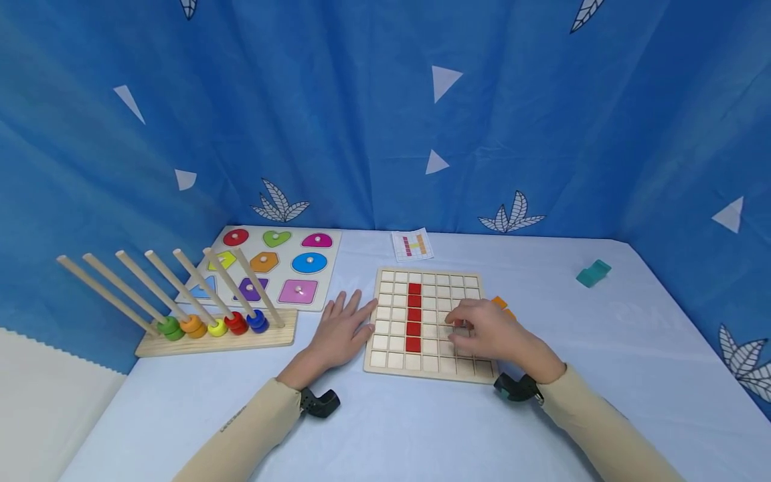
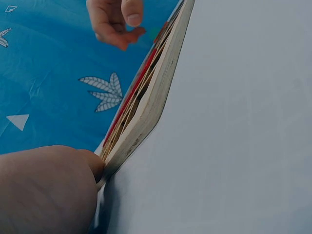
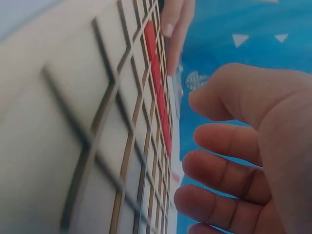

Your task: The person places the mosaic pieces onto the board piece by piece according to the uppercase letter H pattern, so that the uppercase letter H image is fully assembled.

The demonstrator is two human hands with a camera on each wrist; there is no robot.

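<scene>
A wooden grid board (image 1: 394, 369) with pale square cells lies flat on the table, and several red squares (image 1: 413, 313) form a column on it. My left hand (image 1: 343, 333) lies at the board's left edge, fingers spread and fingertips right at the rim; the left wrist view shows part of this hand (image 2: 53, 183) by a board corner. Over the right part of the board, my right hand (image 1: 484, 329) hovers with bent fingers. In the right wrist view its thumb (image 3: 219, 92) and fingers are apart, with nothing seen between them. Orange pieces (image 1: 499, 302) lie just beyond that hand, partly hidden.
Behind the board lies a small pattern card (image 1: 412, 246). To the left stand a peg rack (image 1: 265, 333) with coloured rings and a shape puzzle board (image 1: 309, 294). Teal pieces (image 1: 593, 273) lie at the far right. A blue curtain (image 1: 373, 120) closes off the back.
</scene>
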